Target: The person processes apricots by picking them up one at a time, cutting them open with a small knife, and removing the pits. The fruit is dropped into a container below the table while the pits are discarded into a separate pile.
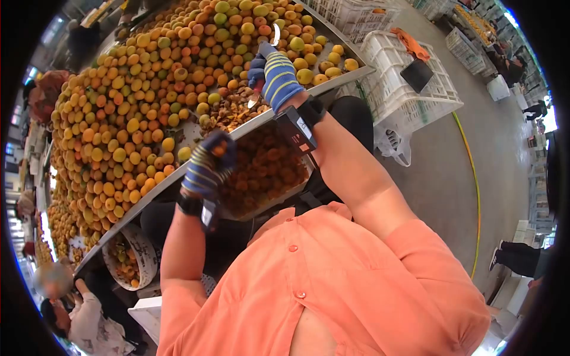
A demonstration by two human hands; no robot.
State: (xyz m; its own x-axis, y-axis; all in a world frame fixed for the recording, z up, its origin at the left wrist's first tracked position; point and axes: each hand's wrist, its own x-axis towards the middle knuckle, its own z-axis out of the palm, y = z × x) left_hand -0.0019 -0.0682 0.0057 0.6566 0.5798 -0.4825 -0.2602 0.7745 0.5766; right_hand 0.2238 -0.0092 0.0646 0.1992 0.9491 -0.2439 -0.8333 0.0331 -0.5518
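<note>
My left hand (208, 166), in a blue striped glove, is at the table's front edge above a crate. Its fingers are curled round a small orange-brown fruit (219, 149), partly blurred. My right hand (276, 77), also gloved, is closed round a tool with a curved metal blade (276, 35) sticking up past the fingers; a second shiny part shows below the hand. Many yellow-orange fruits (136, 89) are heaped on the metal-edged table (341, 77). Cut scraps (237, 107) lie between my hands. Below the edge, the crate (267, 204) holds orange-brown fruit pieces.
A white basket (127, 258) with fruit stands under the table at the left. Stacked white crates (409, 101) with an orange cloth (411, 44) and plastic bag (393, 139) stand at the right. A yellow hose (472, 172) crosses the floor. Another person (89, 320) sits lower left.
</note>
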